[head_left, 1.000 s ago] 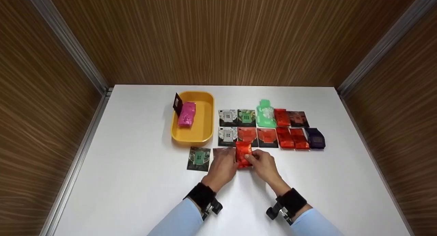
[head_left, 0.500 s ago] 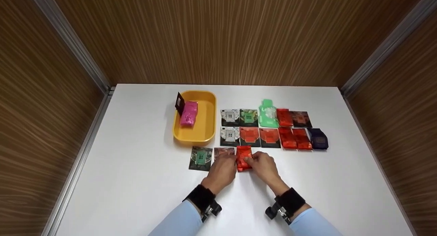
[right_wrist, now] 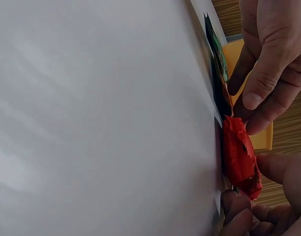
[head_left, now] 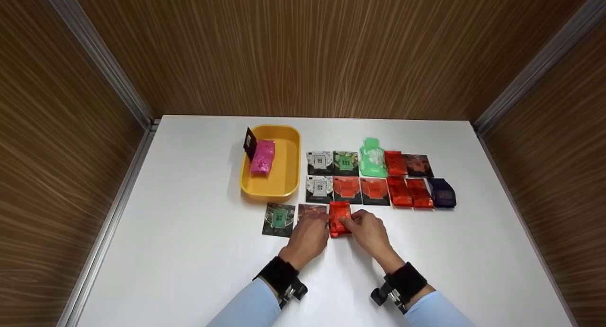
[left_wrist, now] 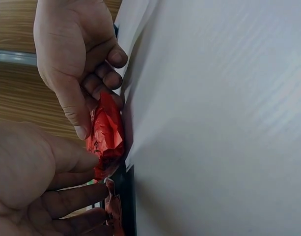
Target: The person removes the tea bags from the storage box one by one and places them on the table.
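A shiny red foil packet (head_left: 340, 219) lies on the white table between both hands, standing out in both wrist views. The right hand (head_left: 369, 230) pinches its right side, thumb on top and fingers curled at the edge. At its left edge is the left hand (head_left: 308, 234), its fairly straight fingers reaching over a flat reddish-brown sachet (head_left: 312, 208) and partly hiding it. The left thumb lies against or very close to the red packet in the left wrist view. Further left lies a dark sachet with a green label (head_left: 278, 219).
Behind the hands are two rows of packets, including a sachet with an orange label (head_left: 347, 189), a mint-green pouch (head_left: 372, 159) and a dark purple packet (head_left: 443, 193). A yellow tray (head_left: 287, 190) holds a pink packet (head_left: 263, 159) and a black sachet (head_left: 250, 144). Wood-grain panels surround the table.
The red packet has come down slightly toward the person and now lies in line with the front sachets. Both hands stay beside it; the view has shifted a little.
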Available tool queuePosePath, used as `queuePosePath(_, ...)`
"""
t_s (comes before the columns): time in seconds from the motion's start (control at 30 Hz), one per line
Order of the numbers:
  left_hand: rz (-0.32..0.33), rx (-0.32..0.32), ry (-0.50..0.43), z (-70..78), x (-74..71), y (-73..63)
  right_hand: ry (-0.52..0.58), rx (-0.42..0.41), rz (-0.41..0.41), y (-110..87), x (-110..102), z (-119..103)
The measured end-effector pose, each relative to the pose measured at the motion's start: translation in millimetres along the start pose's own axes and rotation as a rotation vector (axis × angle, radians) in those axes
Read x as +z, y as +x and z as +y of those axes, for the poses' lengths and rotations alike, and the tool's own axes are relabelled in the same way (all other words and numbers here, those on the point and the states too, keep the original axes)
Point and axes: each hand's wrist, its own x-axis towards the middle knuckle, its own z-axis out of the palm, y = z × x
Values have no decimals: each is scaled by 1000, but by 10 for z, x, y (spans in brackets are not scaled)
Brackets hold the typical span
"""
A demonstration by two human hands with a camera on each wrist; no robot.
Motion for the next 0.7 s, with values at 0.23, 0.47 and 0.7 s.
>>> queuePosePath(0.23,0,-51,-122,-56,-164,45,15,-26,25,85,-116,-95)
queuePosePath(0.47,54,-216,-309,-256,-529,219,27,-136,59,225,-206,-441)
queuePosePath(0.7,132,-318,-244,-615,-855,450,62,-287,61,331,-111,-867)
